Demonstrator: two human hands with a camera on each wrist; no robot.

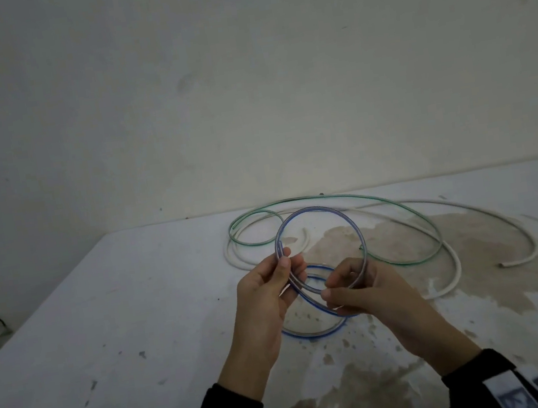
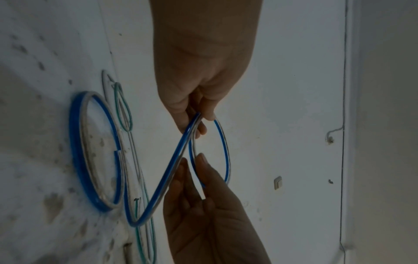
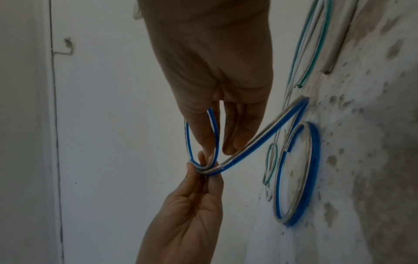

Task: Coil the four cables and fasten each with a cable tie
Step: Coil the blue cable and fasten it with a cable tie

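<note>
If the left hand (image 1: 266, 290), pinching the blue cable (image 1: 322, 248) where its loop crosses, or the right hand (image 1: 359, 291), pinching the loop's near side, slackens, the springy loop may spring open.

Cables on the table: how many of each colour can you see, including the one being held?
Blue cable: 1, held by left hand and right hand
Green cable: 1
White cables: 2, apparently; they overlap
Total: 4

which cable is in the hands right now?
The blue cable: both hands pinch its raised loop. The green cable and white cable lie loose on the table.
</note>
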